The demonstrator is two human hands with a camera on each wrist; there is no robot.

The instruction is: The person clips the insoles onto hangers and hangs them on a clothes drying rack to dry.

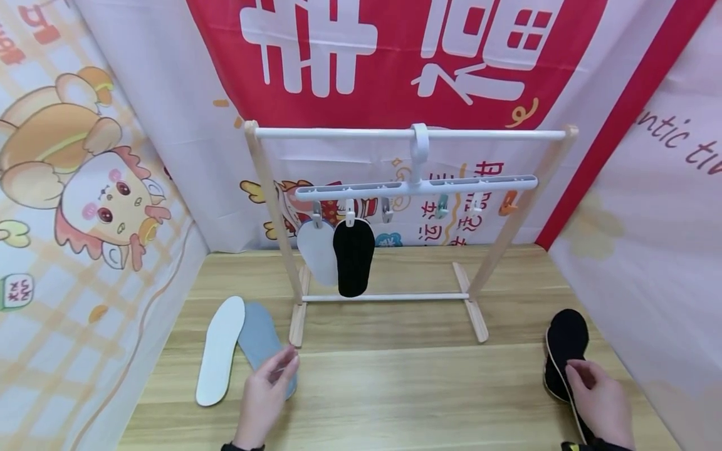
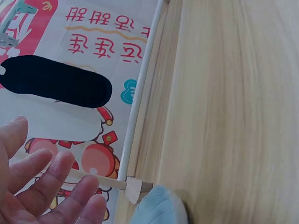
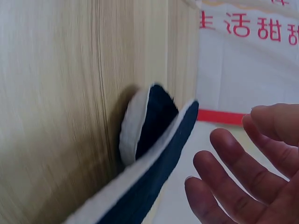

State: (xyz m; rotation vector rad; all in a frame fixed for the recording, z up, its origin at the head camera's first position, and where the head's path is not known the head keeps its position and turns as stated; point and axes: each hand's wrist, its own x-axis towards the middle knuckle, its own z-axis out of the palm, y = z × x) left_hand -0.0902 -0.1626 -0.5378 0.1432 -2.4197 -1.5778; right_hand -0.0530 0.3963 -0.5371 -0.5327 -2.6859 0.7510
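My left hand (image 1: 265, 391) is over the near end of a grey-blue insole (image 1: 258, 332), holding nothing, its fingers loosely bent in the left wrist view. A white insole (image 1: 219, 354) lies beside it on the table. At the right, my right hand (image 1: 600, 398) hovers by a black insole (image 1: 566, 335) that overlaps another black insole (image 1: 554, 379). In the right wrist view the fingers (image 3: 229, 186) are spread beside the tilted insole (image 3: 163, 163), with a gap showing. A black insole (image 1: 354, 263) and a white insole (image 1: 316, 247) hang from clips on a white hanger (image 1: 417, 186).
The hanger hooks over the top bar (image 1: 338, 133) of a wood-and-white rack at the back. Other clips, including a green clip (image 1: 442, 207) and an orange clip (image 1: 508, 203), hang without insoles. Printed cloth (image 1: 135, 37) encloses the wooden table (image 1: 395, 382) on three sides.
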